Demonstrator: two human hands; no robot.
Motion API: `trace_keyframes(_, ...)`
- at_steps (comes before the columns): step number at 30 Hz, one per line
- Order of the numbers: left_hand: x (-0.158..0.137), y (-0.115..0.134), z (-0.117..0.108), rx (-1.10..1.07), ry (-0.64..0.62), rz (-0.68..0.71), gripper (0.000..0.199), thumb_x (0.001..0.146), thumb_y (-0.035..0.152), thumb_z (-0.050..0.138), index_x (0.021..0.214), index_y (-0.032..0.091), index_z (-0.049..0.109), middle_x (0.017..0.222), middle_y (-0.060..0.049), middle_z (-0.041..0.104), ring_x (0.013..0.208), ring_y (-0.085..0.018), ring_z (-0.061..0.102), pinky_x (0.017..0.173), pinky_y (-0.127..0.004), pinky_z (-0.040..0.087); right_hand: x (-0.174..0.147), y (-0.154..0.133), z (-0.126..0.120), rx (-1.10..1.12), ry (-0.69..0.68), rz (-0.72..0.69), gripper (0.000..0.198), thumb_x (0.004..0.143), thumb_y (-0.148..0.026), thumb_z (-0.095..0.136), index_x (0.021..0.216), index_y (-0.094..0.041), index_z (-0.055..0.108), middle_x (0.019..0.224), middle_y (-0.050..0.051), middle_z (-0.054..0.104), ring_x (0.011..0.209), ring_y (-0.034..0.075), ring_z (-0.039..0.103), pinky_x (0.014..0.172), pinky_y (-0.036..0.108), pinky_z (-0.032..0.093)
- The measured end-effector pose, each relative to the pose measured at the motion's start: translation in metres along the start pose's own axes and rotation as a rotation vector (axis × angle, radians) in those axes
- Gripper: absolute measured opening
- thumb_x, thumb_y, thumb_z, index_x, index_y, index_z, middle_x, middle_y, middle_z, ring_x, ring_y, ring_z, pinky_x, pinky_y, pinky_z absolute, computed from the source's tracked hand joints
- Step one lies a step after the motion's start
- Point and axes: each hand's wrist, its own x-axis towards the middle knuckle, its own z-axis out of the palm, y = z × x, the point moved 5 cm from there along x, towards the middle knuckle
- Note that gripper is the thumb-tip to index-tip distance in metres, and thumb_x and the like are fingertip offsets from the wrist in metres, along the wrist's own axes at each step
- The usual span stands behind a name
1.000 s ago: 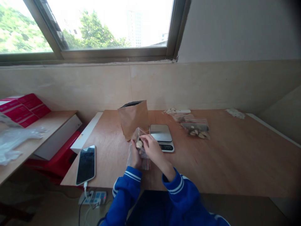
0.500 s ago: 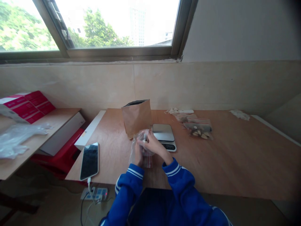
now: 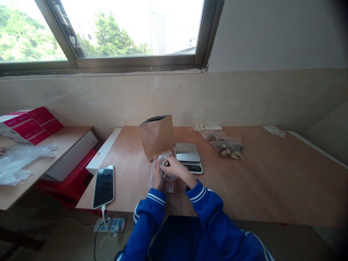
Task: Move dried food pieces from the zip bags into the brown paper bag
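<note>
My left hand (image 3: 157,177) is closed on the side of a clear plastic bag (image 3: 170,177), low over the table in front of me. My right hand (image 3: 175,167) reaches over from the right, its fingers pinched at the bag's mouth. A small tan piece with a dark edge (image 3: 166,164) shows at those fingertips; its kind is unclear. Just behind the bag stands a brown kraft paper pouch (image 3: 157,136) with its top open. Close to my right hand lies a kitchen scale (image 3: 188,152) with a silver plate.
Zip bags (image 3: 230,146), one with pale slices in it, lie right of the scale. A phone (image 3: 104,186) on a charging cable rests at the left edge. On the side table are a pink box (image 3: 34,125), plastic film (image 3: 21,161) and another person's fingertips (image 3: 2,150).
My right hand has shifted slightly down at the bag's mouth, and the tan piece has come into view at its fingers. Another person's fingertips have appeared at the far left.
</note>
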Motion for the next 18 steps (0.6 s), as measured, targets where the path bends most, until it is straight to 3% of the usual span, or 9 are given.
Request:
trace_keyframes(3, -0.002, 0.005, 0.003, 0.013, 0.005, 0.018, 0.032, 0.076, 0.04, 0.068, 0.096, 0.015, 0.069, 0.097, -0.007, 0.073, 0.101, -0.024, 0.066, 0.094, -0.036, 0.047, 0.002, -0.004, 0.003, -0.069, -0.025, 0.014, 0.009, 0.072, -0.013, 0.063, 0.065, -0.018, 0.061, 0.078, 0.008, 0.071, 0.08, 0.023, 0.064, 0.074, 0.032, 0.047)
trace_keyframes(9, -0.003, 0.003, 0.006, -0.083, -0.062, -0.067, 0.036, 0.077, 0.043, 0.066, 0.099, 0.015, 0.069, 0.1, -0.009, 0.072, 0.099, -0.025, 0.067, 0.088, -0.035, 0.051, 0.007, -0.003, -0.009, 0.078, 0.084, 0.099, 0.004, 0.07, -0.015, 0.062, 0.068, -0.017, 0.061, 0.069, 0.003, 0.067, 0.066, 0.016, 0.059, 0.062, 0.025, 0.042)
trace_keyframes(14, -0.003, -0.001, 0.005, -0.125, -0.045, -0.153, 0.031, 0.081, 0.042, 0.062, 0.1, 0.017, 0.067, 0.087, -0.006, 0.071, 0.086, -0.022, 0.069, 0.079, -0.034, 0.053, 0.008, -0.014, -0.031, 0.193, 0.229, 0.026, 0.005, 0.075, -0.023, 0.059, 0.073, -0.018, 0.058, 0.071, -0.001, 0.062, 0.067, 0.014, 0.057, 0.062, 0.024, 0.042)
trace_keyframes(18, -0.003, -0.002, 0.003, -0.12, -0.013, -0.202, 0.032, 0.083, 0.044, 0.061, 0.1, 0.017, 0.065, 0.08, -0.006, 0.069, 0.074, -0.019, 0.067, 0.072, -0.033, 0.054, 0.021, -0.041, -0.068, 0.167, 0.342, -0.151, 0.008, 0.079, -0.027, 0.057, 0.077, -0.019, 0.056, 0.073, -0.001, 0.06, 0.067, 0.013, 0.054, 0.064, 0.024, 0.041)
